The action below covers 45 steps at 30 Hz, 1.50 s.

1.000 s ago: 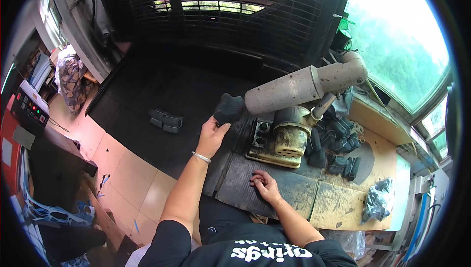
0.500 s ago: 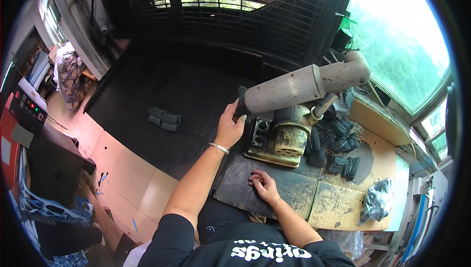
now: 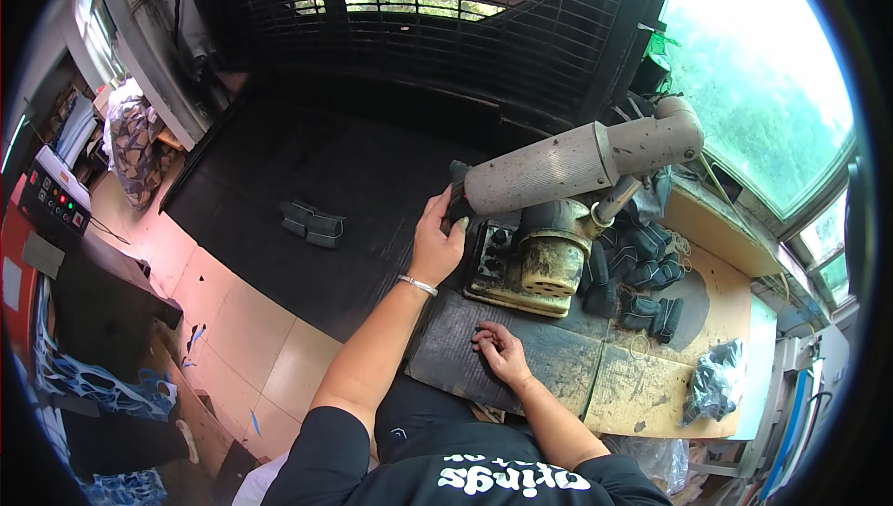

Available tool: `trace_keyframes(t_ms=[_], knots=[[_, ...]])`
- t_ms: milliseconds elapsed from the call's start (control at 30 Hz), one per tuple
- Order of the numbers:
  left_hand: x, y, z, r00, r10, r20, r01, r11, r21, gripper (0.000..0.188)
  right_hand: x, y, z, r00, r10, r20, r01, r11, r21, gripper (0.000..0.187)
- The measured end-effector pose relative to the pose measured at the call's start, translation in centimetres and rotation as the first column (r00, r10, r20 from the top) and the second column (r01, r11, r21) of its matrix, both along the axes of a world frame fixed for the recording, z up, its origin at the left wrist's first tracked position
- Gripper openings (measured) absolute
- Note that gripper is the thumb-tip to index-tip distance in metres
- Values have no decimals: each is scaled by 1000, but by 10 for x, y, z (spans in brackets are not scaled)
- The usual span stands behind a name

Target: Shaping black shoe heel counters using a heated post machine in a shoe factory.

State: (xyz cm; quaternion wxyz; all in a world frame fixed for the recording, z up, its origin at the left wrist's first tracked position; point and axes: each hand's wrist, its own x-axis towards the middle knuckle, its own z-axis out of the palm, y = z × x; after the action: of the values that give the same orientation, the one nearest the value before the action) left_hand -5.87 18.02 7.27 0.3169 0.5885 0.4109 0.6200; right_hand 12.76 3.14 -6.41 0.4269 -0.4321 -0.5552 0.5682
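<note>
My left hand (image 3: pixel 438 247), with a silver bracelet at its wrist, grips a dark, soft-looking piece (image 3: pixel 457 199) between thumb and fingers. That piece is held at the mouth of a grey ribbed metal tube (image 3: pixel 538 171); its exact kind is hard to make out. The tube belongs to a soot-stained blower machine (image 3: pixel 547 264) with a round yellowish housing. On a worn dark board (image 3: pixel 446 343) in front of the machine rests my right hand (image 3: pixel 503 355), holding nothing, its fingers loosely bent and a little apart.
Several banded dark bundles (image 3: pixel 642 269) lie right of the machine, near a clear plastic bag (image 3: pixel 714 380) on the wooden tabletop (image 3: pixel 642 394). Other banded dark bundles (image 3: pixel 313 225) sit on the black surface (image 3: pixel 251 180). A control panel (image 3: pixel 58 194) with lit buttons stands left.
</note>
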Motion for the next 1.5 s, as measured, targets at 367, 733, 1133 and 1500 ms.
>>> trace_keyframes(t_ms=[367,733,1133,1500], knots=[[-14,-16,17,994,72,-79,-76,996,-41,52,1,-1,5,999,10,41,-11,1000,22,31],[-21,-30,19,998,47,-46,-46,999,15,57,-1,-1,4,1000,-1,14,1,1000,4,31],[0,-12,2,998,17,-53,-17,1000,-7,57,-1,0,4,1000,-1,24,1,1000,7,31],[9,-15,-1,998,-7,-70,7,1000,-5,55,0,0,-3,1000,-7,28,6,1000,25,30]])
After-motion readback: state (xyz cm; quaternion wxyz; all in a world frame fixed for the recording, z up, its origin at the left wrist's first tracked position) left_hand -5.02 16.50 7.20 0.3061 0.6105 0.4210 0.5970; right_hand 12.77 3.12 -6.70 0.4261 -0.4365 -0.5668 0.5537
